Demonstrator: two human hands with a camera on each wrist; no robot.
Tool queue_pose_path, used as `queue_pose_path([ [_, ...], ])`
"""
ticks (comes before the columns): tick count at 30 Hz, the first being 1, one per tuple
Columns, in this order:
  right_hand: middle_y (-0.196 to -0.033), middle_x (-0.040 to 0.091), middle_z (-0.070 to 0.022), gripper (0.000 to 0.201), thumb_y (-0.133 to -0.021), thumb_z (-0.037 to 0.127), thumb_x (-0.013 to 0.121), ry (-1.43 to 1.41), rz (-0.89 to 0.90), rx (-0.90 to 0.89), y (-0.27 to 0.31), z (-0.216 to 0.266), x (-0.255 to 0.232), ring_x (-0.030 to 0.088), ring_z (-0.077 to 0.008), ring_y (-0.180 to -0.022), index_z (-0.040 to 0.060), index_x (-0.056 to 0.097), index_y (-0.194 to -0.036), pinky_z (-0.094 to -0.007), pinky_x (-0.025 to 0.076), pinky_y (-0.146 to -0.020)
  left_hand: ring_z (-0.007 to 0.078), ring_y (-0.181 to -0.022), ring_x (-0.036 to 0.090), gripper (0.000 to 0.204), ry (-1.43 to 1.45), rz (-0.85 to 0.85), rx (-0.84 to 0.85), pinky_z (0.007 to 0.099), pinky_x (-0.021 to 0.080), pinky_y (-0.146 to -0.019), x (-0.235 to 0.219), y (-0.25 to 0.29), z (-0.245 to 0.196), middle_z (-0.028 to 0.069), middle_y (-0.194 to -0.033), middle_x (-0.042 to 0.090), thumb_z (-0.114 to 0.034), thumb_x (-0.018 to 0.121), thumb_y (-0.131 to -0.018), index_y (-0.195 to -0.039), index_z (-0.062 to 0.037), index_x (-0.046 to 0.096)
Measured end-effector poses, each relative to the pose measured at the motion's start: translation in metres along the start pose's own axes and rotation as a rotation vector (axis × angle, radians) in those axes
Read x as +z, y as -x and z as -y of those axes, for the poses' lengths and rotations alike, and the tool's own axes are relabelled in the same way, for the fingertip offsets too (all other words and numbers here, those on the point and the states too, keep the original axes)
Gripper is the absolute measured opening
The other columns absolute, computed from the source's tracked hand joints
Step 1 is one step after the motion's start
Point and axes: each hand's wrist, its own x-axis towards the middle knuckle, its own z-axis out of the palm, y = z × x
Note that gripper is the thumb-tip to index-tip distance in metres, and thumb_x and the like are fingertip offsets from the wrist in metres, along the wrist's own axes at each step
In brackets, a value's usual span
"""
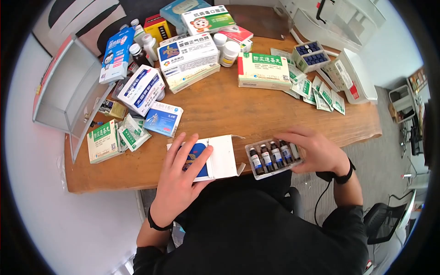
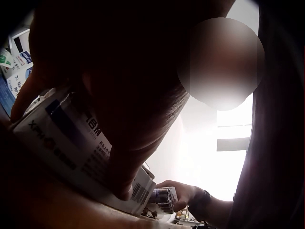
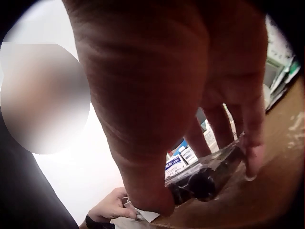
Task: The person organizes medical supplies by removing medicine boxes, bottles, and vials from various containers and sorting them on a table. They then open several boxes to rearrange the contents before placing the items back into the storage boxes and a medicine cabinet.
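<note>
My left hand (image 1: 179, 172) lies spread over a white medicine box (image 1: 223, 158) with a blue panel, near the table's front edge. In the left wrist view its thumb and a finger hold opposite sides of this box (image 2: 71, 138). An end flap stands out from the box's right end. To the right, my right hand (image 1: 316, 149) grips a clear plastic tray (image 1: 258, 176) by its right end. Several small dark vials (image 1: 266, 158) with white and blue labels lie side by side in the tray. Fingers and thumb span the tray in the right wrist view.
Medicine boxes (image 1: 188, 57) and white bottles (image 1: 229, 54) crowd the back left. A green-and-cream box (image 1: 263, 71) stands at the back, with green-and-white sachets (image 1: 323, 96) to its right. Clear bins (image 1: 68, 87) flank the table. Another green-labelled box (image 1: 104, 141) lies front left.
</note>
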Motion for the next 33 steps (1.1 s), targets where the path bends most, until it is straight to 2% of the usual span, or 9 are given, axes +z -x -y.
queue_pose_path([
  [2, -0.133, 0.068, -0.0199, 0.084, -0.068, 0.011, 0.089, -0.005, 0.065, -0.071, -0.009, -0.009, 0.003, 0.067, -0.0431, -0.120, 0.0068, 0.062, -0.148, -0.0471, 0.058, -0.100, 0.0457, -0.152, 0.043, 0.081, -0.001, 0.015, 0.019, 0.0561, 0.042, -0.122, 0.000, -0.001, 0.000, 0.0174, -0.162, 0.050, -0.016, 0.098, -0.070, -0.146, -0.0154, 0.068],
  [4, -0.131, 0.068, -0.0190, 0.080, -0.069, 0.012, 0.089, -0.023, 0.026, -0.105, -0.021, -0.006, 0.005, 0.066, -0.0427, -0.120, 0.0070, 0.063, -0.146, -0.0477, 0.058, -0.099, 0.0458, -0.152, 0.043, 0.081, -0.001, -0.003, -0.007, 0.0553, 0.042, -0.122, 0.002, -0.001, 0.000, 0.0177, -0.162, 0.051, -0.015, 0.098, -0.069, -0.145, -0.0134, 0.069],
  [6, -0.128, 0.068, -0.0183, 0.077, -0.070, 0.012, 0.089, -0.026, -0.008, -0.245, -0.031, -0.006, 0.004, 0.066, -0.0424, -0.120, 0.0075, 0.064, -0.143, -0.0481, 0.057, -0.100, 0.0457, -0.152, 0.043, 0.081, -0.001, 0.005, 0.013, 0.0549, 0.042, -0.122, 0.003, -0.001, -0.002, 0.0179, -0.162, 0.051, -0.015, 0.098, -0.069, -0.145, -0.0117, 0.069],
  [11, -0.129, 0.067, -0.0168, 0.080, -0.069, 0.009, 0.090, 0.038, -0.004, -0.298, -0.044, -0.008, -0.002, 0.064, -0.0409, -0.123, 0.0076, 0.063, -0.144, -0.0481, 0.055, -0.103, 0.0455, -0.152, 0.044, 0.080, -0.014, -0.011, 0.005, 0.0555, 0.042, -0.122, 0.001, -0.001, -0.002, 0.0181, -0.162, 0.051, -0.015, 0.097, -0.070, -0.145, -0.0113, 0.069],
  [17, -0.133, 0.065, -0.0141, 0.084, -0.066, 0.007, 0.091, 0.119, -0.043, -0.287, -0.049, -0.004, -0.004, 0.062, -0.0376, -0.124, 0.0088, 0.062, -0.145, -0.0466, 0.056, -0.103, 0.0461, -0.151, 0.044, 0.079, -0.016, -0.009, 0.009, 0.0557, 0.041, -0.122, 0.000, -0.001, -0.001, 0.0185, -0.161, 0.052, -0.017, 0.097, -0.071, -0.145, -0.0119, 0.069],
  [19, -0.134, 0.065, -0.0145, 0.090, -0.062, 0.004, 0.090, 0.134, -0.070, -0.276, -0.049, 0.000, -0.004, 0.063, -0.0383, -0.121, 0.0081, 0.063, -0.147, -0.0462, 0.057, -0.101, 0.0461, -0.151, 0.044, 0.079, -0.009, -0.015, 0.006, 0.0557, 0.041, -0.122, 0.001, -0.001, -0.001, 0.0185, -0.161, 0.052, -0.017, 0.097, -0.072, -0.145, -0.0121, 0.069],
  [22, -0.134, 0.065, -0.0123, 0.086, -0.065, 0.009, 0.092, 0.193, -0.081, -0.278, -0.046, 0.005, -0.007, 0.062, -0.0364, -0.123, 0.0108, 0.062, -0.146, -0.0445, 0.059, -0.099, 0.0463, -0.152, 0.044, 0.079, 0.000, -0.016, 0.007, 0.0559, 0.041, -0.122, 0.000, -0.001, 0.000, 0.0186, -0.161, 0.052, -0.018, 0.097, -0.072, -0.145, -0.0126, 0.068],
  [29, -0.134, 0.064, -0.0139, 0.087, -0.065, 0.009, 0.091, 0.181, -0.126, -0.253, -0.032, 0.001, -0.006, 0.063, -0.0371, -0.121, 0.0101, 0.062, -0.147, -0.0459, 0.058, -0.099, 0.0467, -0.152, 0.044, 0.079, -0.010, -0.008, 0.022, 0.0563, 0.041, -0.122, 0.001, 0.001, 0.002, 0.0189, -0.161, 0.052, -0.017, 0.096, -0.073, -0.146, -0.0131, 0.068],
  [33, -0.132, 0.064, -0.0164, 0.088, -0.062, 0.010, 0.091, 0.196, -0.200, -0.173, -0.020, 0.001, 0.004, 0.064, -0.0383, -0.118, 0.0079, 0.063, -0.146, -0.0467, 0.058, -0.098, 0.0466, -0.152, 0.045, 0.079, -0.010, -0.011, 0.019, 0.0564, 0.041, -0.122, 0.001, 0.001, 0.002, 0.0190, -0.161, 0.052, -0.017, 0.096, -0.073, -0.146, -0.0132, 0.068],
])
